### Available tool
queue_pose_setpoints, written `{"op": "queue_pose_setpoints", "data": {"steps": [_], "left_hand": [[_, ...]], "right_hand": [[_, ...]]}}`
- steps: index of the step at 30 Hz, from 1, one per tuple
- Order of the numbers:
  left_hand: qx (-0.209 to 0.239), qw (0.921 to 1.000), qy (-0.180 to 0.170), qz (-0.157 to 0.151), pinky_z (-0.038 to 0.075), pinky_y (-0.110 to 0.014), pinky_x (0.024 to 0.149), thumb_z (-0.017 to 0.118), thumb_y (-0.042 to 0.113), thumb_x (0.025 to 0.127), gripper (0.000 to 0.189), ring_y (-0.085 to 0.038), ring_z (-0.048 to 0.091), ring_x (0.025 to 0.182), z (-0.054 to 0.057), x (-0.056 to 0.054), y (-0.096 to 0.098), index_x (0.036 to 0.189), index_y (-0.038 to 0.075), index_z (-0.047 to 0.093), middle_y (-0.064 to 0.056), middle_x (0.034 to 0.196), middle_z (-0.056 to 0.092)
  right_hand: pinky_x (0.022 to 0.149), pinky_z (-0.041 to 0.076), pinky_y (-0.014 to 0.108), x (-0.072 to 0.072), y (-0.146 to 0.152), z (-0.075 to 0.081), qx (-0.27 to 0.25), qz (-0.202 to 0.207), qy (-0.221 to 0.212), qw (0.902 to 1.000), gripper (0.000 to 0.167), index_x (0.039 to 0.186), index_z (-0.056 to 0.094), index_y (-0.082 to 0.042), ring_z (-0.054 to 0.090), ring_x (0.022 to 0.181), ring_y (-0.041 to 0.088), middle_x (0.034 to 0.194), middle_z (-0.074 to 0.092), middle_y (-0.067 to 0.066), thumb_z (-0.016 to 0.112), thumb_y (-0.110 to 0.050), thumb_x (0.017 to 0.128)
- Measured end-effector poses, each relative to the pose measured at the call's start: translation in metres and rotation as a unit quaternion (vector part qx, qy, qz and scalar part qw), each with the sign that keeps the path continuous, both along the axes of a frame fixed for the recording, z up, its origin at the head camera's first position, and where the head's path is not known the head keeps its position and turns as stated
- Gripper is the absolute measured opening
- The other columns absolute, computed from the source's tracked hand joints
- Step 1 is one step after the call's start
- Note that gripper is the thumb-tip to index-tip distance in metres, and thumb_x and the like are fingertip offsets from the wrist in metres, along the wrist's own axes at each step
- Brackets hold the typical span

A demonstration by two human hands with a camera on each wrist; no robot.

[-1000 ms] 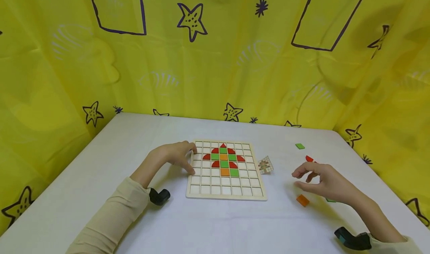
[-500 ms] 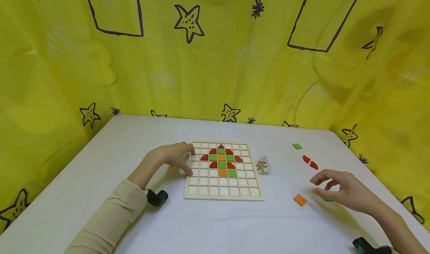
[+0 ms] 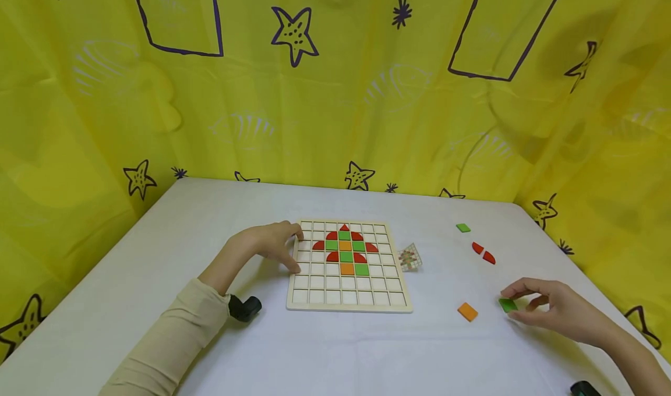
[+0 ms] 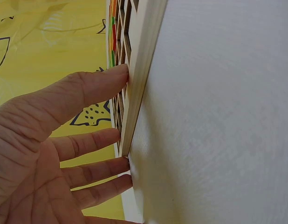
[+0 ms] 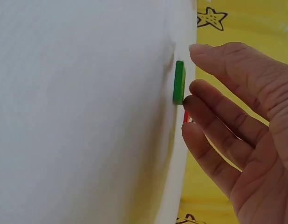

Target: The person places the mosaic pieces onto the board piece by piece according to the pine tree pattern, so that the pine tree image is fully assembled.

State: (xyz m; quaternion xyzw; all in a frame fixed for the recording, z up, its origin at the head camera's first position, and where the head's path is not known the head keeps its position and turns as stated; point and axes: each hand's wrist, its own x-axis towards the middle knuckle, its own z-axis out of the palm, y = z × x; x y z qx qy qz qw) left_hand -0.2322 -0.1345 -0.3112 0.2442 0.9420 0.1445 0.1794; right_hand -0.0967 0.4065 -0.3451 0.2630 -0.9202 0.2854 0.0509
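Note:
My left hand rests at the left edge of a wooden grid board. In the left wrist view, its thumb and fairly straight fingers touch the board's rim. Red, green and orange tiles fill several of the board's squares in a stepped pattern. My right hand is low over the table at the right, thumb and fingertips on either side of a green square tile. Seen from the right wrist, that tile lies flat on the table, a fingertip close to one end and the thumb apart from it.
A small pattern card sticks out at the board's right edge. To the right lie an orange tile, two red quarter-round tiles and another green tile. A yellow curtain surrounds the white table.
My right hand has moved right and down, from above the orange tile to the near green tile. The left hand stays at the board. The view has shifted slightly.

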Motion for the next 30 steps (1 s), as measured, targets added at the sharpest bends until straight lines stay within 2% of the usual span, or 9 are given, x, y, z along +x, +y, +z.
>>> {"op": "queue_pose_setpoints", "data": {"steps": [7,13,20,22,27,30], "left_hand": [[0.003,1.0,-0.002,0.003,0.045,-0.048,0.105,0.088,0.033,0.079,0.066,-0.025,0.053,0.115,0.002,0.0,-0.002,0.132,0.009,0.055,-0.012,0.133,0.056],[0.005,1.0,-0.003,0.005,0.044,-0.048,0.106,0.087,0.033,0.08,0.067,-0.025,0.052,0.117,0.003,0.0,-0.002,0.134,0.009,0.055,-0.012,0.135,0.055],[0.007,1.0,-0.001,0.003,0.043,-0.049,0.107,0.087,0.034,0.08,0.066,-0.026,0.053,0.119,0.003,0.001,-0.001,0.133,0.009,0.055,-0.012,0.136,0.055],[0.007,1.0,-0.002,0.004,0.043,-0.049,0.108,0.087,0.034,0.08,0.066,-0.025,0.053,0.12,0.002,0.001,0.0,0.133,0.01,0.055,-0.012,0.136,0.056],[0.005,1.0,0.0,0.005,0.045,-0.048,0.106,0.087,0.033,0.08,0.064,-0.025,0.054,0.117,0.003,0.002,0.0,0.131,0.01,0.056,-0.011,0.133,0.057],[0.007,1.0,-0.001,0.003,0.045,-0.048,0.105,0.087,0.033,0.08,0.064,-0.025,0.054,0.116,0.003,0.003,0.0,0.13,0.01,0.056,-0.011,0.132,0.057]], "right_hand": [[0.074,0.054,0.017,-0.005,0.009,-0.004,-0.001,0.013,-0.022,0.9997,0.03,0.108,0.071,-0.009,0.062,0.094,0.0,0.105,0.072,-0.009,0.082,0.001,0.083],[0.074,0.054,0.017,-0.009,0.003,-0.002,0.03,-0.011,-0.028,0.9991,0.028,0.105,0.07,-0.013,0.062,0.088,0.001,0.1,0.071,-0.01,0.083,-0.002,0.082],[0.073,0.054,0.017,-0.013,-0.005,0.0,0.049,-0.023,-0.05,0.9973,0.03,0.106,0.069,-0.007,0.058,0.083,0.003,0.097,0.069,-0.01,0.084,-0.003,0.081],[0.072,0.053,0.017,-0.014,-0.008,0.0,0.044,-0.02,-0.036,0.9982,0.031,0.105,0.069,-0.008,0.058,0.082,0.004,0.096,0.069,-0.011,0.085,-0.002,0.08],[0.071,0.052,0.017,-0.019,-0.021,0.003,0.023,0.001,0.034,0.9991,0.035,0.1,0.069,-0.014,0.061,0.08,0.005,0.092,0.07,-0.011,0.086,0.004,0.075],[0.072,0.052,0.016,-0.024,-0.031,0.009,0.018,0.014,0.051,0.9984,0.036,0.099,0.069,-0.016,0.062,0.081,0.005,0.091,0.07,-0.012,0.086,0.005,0.074]]}}
